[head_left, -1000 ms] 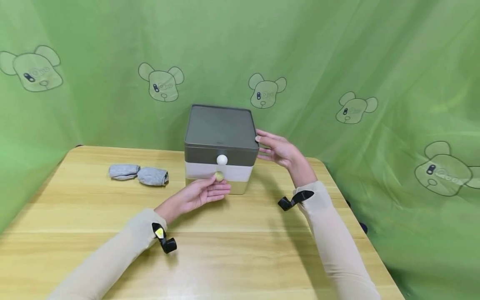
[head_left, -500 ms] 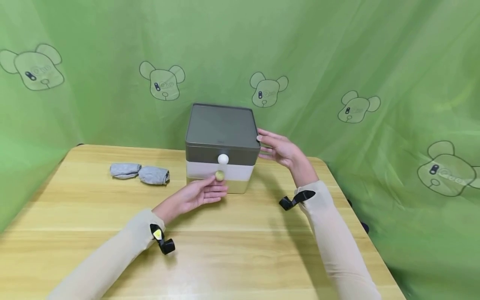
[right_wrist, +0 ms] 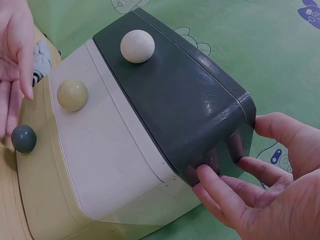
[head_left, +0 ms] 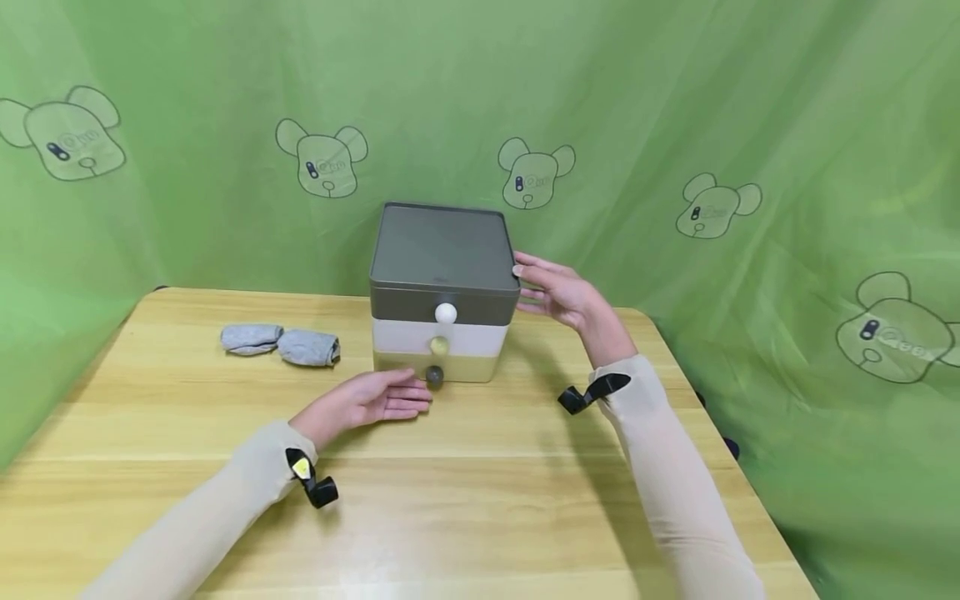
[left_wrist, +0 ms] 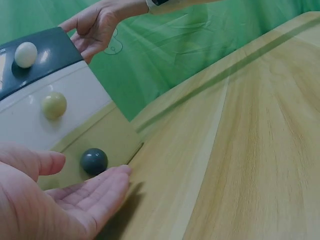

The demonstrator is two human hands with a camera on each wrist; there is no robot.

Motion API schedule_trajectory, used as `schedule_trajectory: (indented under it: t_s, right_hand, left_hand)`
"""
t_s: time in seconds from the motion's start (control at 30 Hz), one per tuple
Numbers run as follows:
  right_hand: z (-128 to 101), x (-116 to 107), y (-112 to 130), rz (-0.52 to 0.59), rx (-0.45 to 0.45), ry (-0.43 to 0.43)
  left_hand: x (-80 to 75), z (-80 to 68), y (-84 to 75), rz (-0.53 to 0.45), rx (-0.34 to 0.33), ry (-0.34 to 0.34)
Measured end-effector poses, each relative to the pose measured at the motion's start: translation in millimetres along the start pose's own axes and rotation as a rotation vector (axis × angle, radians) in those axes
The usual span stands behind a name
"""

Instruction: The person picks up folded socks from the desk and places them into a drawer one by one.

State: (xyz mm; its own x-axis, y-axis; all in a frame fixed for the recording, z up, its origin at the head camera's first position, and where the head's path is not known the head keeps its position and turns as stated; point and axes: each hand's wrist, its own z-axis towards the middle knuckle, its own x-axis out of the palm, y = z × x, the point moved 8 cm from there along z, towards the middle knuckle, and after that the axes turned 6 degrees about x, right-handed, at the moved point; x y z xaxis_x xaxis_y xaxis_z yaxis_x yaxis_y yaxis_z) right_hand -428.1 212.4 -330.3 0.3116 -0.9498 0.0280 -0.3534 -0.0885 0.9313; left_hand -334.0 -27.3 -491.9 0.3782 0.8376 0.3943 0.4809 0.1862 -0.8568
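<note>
Drawers look like light, smooth plastic on this three-drawer box (head_left: pixel 442 292) at the table's (head_left: pixel 480 500) back middle — grab the dark bottom knob (head_left: pixel 434 375). Left hand (head_left: pixel 367 400) lies open, palm up, fingertips by it; right hand (head_left: pixel 558 293), fingers spread, steadies the box's right side.

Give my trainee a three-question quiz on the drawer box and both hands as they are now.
1. True or false: the left hand grips the dark grey round bottom knob.
2. Which part of the three-drawer plastic box does the right hand touch? A top right side, B middle knob, C front base.
3. What lies left of the box on the wooden table?

Key: 1 false, it lies open beside it. 2 A. 3 two rolled grey socks.
</note>
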Motion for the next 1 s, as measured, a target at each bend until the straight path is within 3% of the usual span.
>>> schedule_trajectory:
  t_s: [0.33, 0.7, 1.0]
  right_hand:
    - [-2.4, -3.4, 0.5, 0.005, 0.01, -0.002]
    - [-3.4, 2.7, 2.0, 0.015, 0.018, -0.019]
    - [-2.6, 0.2, 4.3, 0.011, 0.027, -0.036]
  left_hand:
    - [6.3, 16.6, 3.2, -0.201, 0.004, -0.03]
    - [9.9, 24.2, 8.6, -0.217, -0.011, -0.094]
    - [9.9, 26.4, 6.6, -0.219, -0.004, -0.083]
